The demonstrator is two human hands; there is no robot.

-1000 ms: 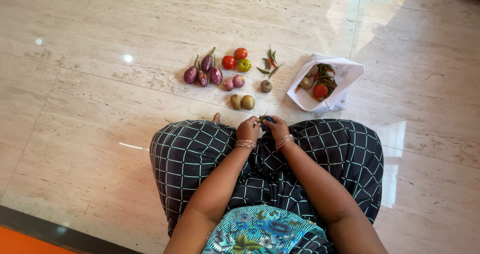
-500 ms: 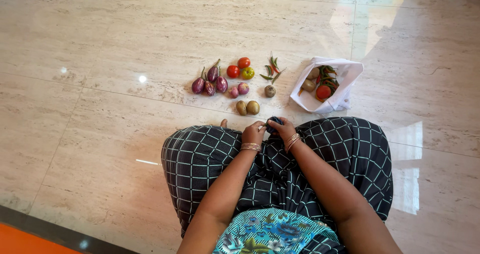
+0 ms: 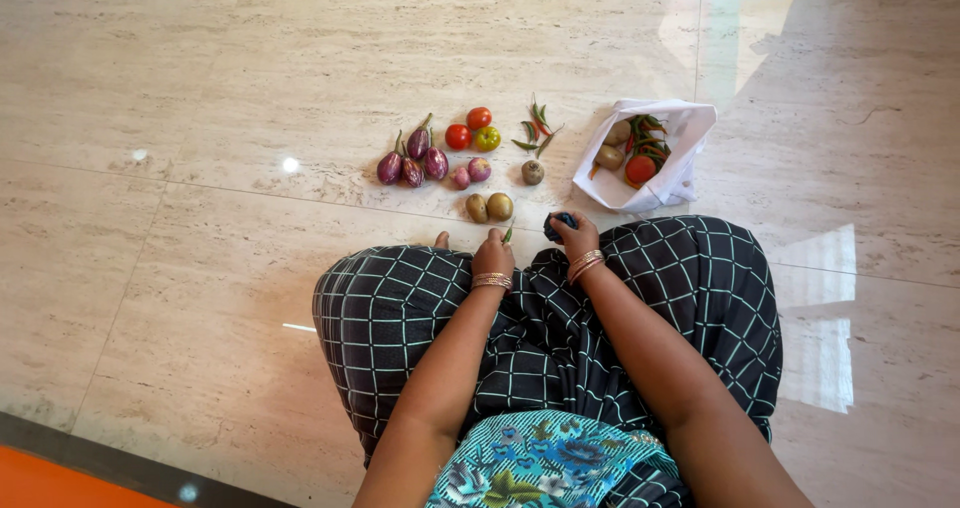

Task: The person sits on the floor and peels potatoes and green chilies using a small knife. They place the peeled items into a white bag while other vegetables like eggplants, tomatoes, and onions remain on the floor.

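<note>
I sat cross-legged on the marble floor with the vegetables sorted into small groups just beyond my fingers. My right hand was closed around a small dark eggplant, fingers curled tight on it above my knee. My left hand pinched what looked like the green stalk, thumb and forefinger together on it, the two hands a little apart. I judged the step in hand to be stripping the stalk from the eggplant before laying it out.

Ahead of my left fingers lay two potatoes, touching each other. Farther out and to the left sat the purple eggplants, and beside them two small onions and the tomatoes. A third potato and a scatter of chillies lay straight out from my right fingers. To the right of those fingers stood the open white bag, with more vegetables inside.

As I judged it, the next move called for a reach past the potatoes to the eggplant group, with the stalk put aside.
</note>
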